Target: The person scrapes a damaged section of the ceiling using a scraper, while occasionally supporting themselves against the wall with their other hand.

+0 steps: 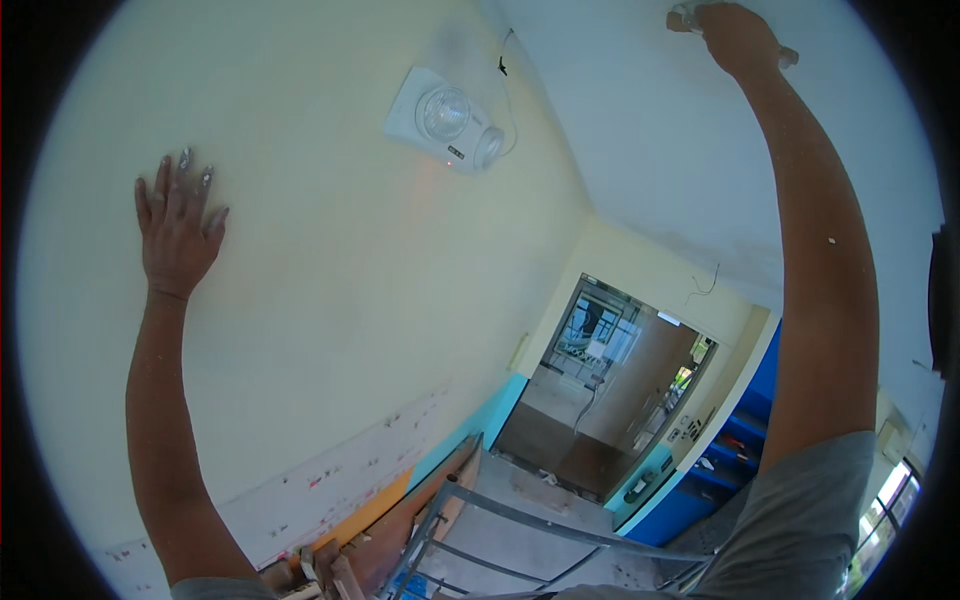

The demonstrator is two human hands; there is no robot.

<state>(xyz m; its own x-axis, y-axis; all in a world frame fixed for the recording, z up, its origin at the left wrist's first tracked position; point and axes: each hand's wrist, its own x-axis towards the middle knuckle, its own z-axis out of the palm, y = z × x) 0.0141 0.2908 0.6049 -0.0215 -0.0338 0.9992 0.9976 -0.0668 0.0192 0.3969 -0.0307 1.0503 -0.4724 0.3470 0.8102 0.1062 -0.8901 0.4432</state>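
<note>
My left hand (180, 225) lies flat against the cream wall (320, 230), fingers spread and fingertips smeared with white. Overhead, my right hand (740, 40) is raised to the pale ceiling (640, 130) at the top right. Its fingers are curled and closed, with white smears near their ends. Whatever it grips is mostly hidden behind the hand, and I cannot make out its kind. Between my hands, a white emergency light (442, 115) with round lamps is mounted on the wall.
A grey metal railing (520, 515) stands below me. Behind it are a glass door (600, 390) and blue shelves (725, 450). Long boards (400, 520) lean along the wall's foot. Loose wires (705, 290) hang above the door.
</note>
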